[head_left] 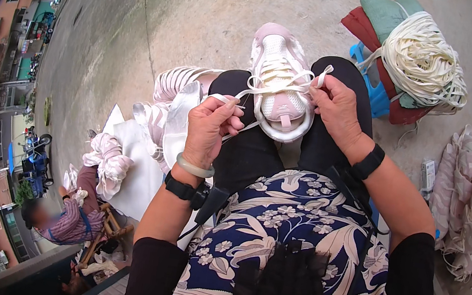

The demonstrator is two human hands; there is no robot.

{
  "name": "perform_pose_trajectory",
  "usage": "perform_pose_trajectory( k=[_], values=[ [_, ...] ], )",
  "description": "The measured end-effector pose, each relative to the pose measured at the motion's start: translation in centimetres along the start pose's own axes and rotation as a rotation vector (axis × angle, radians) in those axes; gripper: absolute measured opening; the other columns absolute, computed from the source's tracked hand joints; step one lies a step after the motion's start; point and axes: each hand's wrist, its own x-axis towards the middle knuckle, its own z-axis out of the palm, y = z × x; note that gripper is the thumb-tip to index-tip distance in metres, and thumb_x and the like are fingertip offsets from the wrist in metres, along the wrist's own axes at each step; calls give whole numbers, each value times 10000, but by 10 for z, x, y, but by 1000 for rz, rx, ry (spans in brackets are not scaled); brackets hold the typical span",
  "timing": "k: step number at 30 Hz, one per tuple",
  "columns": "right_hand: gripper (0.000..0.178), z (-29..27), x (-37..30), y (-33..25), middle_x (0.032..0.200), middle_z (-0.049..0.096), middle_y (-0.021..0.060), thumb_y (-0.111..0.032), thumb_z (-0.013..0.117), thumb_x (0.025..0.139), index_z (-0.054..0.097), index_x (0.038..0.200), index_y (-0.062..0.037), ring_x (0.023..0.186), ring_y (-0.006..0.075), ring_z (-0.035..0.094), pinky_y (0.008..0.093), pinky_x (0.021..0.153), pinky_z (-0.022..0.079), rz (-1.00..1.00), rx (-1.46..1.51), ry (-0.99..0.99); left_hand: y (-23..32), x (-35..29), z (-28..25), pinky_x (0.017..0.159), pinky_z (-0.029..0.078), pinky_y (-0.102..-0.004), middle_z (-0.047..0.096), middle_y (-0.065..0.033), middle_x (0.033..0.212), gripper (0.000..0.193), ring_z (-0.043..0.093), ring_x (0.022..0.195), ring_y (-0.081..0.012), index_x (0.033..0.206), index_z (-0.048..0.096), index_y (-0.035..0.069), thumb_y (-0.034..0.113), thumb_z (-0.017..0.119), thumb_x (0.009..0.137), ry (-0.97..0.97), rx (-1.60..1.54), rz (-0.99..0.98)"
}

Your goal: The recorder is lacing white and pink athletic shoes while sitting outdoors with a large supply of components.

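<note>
A pink and white sneaker [284, 62] rests between my knees, toe pointing away from me. Cream laces [278, 86] criss-cross its tongue, and their two ends spread out to either side at the top. On the left, my left hand [214, 120] pinches one lace end between thumb and fingers, beside the shoe's collar. My right hand [335, 104] grips the other lace on the right of the shoe, with a short loop of it standing up above the fingertips. Both hands are closed, and the lace runs across the shoe between them.
A big bundle of cream laces [426, 60] lies on red and green cushions over a blue stool [375, 86]. Bundled pink and white shoe pieces [467, 190] stand at right, more [187, 84] at left by a white sheet [139, 157]. A seated person [70, 220] works at lower left.
</note>
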Motion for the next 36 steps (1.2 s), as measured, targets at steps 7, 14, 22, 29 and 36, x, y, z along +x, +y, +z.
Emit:
perform_pose_trajectory(
  k=[7,14,22,29,36],
  values=[
    [74,3,0,-15,764,571,164,-91,551,754,566,764,-19,710,348,562,382,611,442,-370,-649,10,-5,0,4,526,483,-202,636,-106,812,177,608,621,-118,990,573,-29,99,575,868,-20,-34,-11],
    [110,9,1,-1,747,581,156,-135,580,746,585,774,-29,729,350,570,387,614,444,-172,-473,-34,-14,9,10,536,488,-198,634,-109,819,151,613,637,-119,965,577,-16,96,581,863,-27,-122,-27],
    [237,1,-9,-28,529,537,113,-177,636,794,571,658,6,472,164,530,301,466,410,33,-403,-101,-25,15,13,412,442,-183,580,-65,640,159,565,495,-97,792,552,-5,125,544,883,25,47,22],
    [140,53,-18,-44,568,547,99,-107,523,841,567,779,10,470,150,546,273,443,414,123,-234,-365,-24,26,17,366,402,-180,556,-49,575,188,514,414,-79,716,530,13,110,530,877,56,115,18],
    [120,72,-3,-27,618,563,59,-81,457,857,533,841,10,414,113,532,244,338,384,517,-145,-365,-29,28,15,336,382,-180,548,-30,567,183,508,410,-58,688,530,24,100,530,855,64,231,59]
  ],
)
